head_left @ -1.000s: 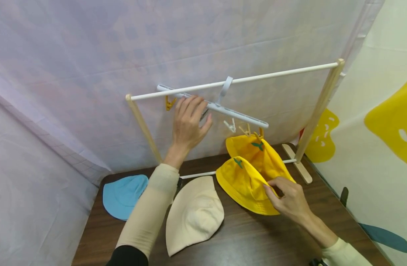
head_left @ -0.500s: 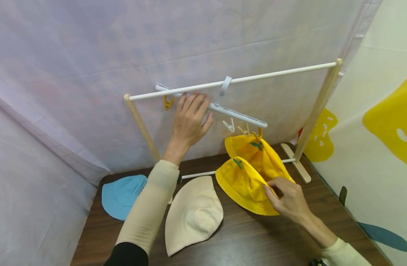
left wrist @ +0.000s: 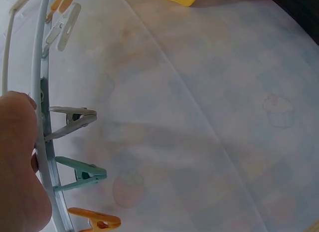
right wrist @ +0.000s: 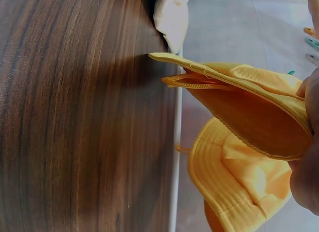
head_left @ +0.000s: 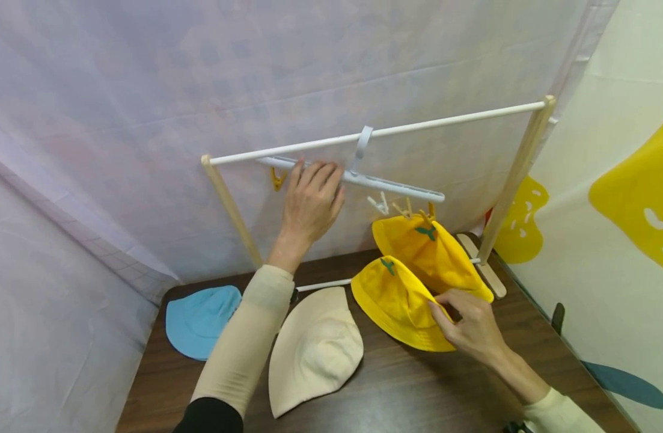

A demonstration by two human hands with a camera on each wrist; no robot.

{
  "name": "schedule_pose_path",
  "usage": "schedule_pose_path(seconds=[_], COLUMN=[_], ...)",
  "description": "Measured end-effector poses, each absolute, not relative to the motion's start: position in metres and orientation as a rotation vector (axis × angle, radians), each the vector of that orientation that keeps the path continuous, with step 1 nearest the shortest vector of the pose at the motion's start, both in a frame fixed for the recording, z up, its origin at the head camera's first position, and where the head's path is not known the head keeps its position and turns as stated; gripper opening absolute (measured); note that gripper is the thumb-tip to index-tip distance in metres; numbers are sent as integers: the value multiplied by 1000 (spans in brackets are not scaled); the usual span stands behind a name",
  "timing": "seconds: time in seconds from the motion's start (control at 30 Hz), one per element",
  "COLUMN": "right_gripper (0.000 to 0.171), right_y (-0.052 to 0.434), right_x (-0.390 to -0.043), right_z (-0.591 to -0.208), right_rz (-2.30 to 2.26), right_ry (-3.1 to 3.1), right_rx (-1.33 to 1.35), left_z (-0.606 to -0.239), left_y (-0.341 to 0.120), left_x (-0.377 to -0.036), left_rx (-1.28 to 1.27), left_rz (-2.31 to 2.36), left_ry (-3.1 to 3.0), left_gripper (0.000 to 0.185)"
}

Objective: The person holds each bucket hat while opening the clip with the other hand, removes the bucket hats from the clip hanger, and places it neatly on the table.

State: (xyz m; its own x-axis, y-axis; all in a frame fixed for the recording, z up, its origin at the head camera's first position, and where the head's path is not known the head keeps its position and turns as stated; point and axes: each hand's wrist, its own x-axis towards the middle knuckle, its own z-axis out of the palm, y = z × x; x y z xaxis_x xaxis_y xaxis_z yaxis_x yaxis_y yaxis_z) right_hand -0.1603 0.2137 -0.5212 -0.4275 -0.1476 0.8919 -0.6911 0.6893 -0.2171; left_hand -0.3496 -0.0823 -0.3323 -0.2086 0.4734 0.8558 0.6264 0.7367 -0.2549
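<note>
With its fingers over the bar, my left hand [head_left: 312, 201] grips the pale blue clip hanger [head_left: 391, 185] left of its hook. The hook sits over the white rail [head_left: 450, 122]. Clips dangle from the bar, among them a teal clip [left wrist: 82, 172], a grey clip [left wrist: 75, 119] and a white clip [head_left: 378, 204]. A yellow hat [head_left: 418, 231] with a green sprout hangs from an orange clip [head_left: 430, 211] at the right end. In front of it, my right hand [head_left: 472, 322] pinches the brim of a second yellow hat [head_left: 391, 294] just above the table.
A cream hat [head_left: 317, 355] lies mid-table, with a light blue hat [head_left: 198, 319] to its left, partly behind my left sleeve. Wooden posts [head_left: 517, 180] carry the rail. Cloth [head_left: 147, 72] hangs behind the rack. The brown table's [head_left: 396, 391] front stretches below the hats.
The hanger has swivelled under its hook: its left end came down and its right end shifted right. The clipped hat swung right with it. My right hand and its hat stayed put.
</note>
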Motion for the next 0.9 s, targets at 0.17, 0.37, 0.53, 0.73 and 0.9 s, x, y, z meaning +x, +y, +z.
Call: schedule_pose_path(seconds=[0.17,0.37,0.53,0.73,0.9], right_gripper=[18,15,9,25,26], right_y=[213,213,214,215,216], right_x=[-160,-158,-157,-150,-142], right_z=[-523,-524,-527,-529,-532], right_rz=[734,751,765,758,808], right_ry=[-1946,-1940,-1956,-2006,-2109], right_rx=[640,630,611,571,495], left_z=[-336,-341,-344,-346,-347], left_y=[-81,-81,-81,-82,-83], left_x=[-351,-353,-353,-350,-348], left_rx=[-841,-851,-859,-870,-898], left_rz=[-201,-271,-330,-385,-459], left_ry=[-1805,-1750,-1742,-1743,-1773], left_gripper=[27,21,19,18,19])
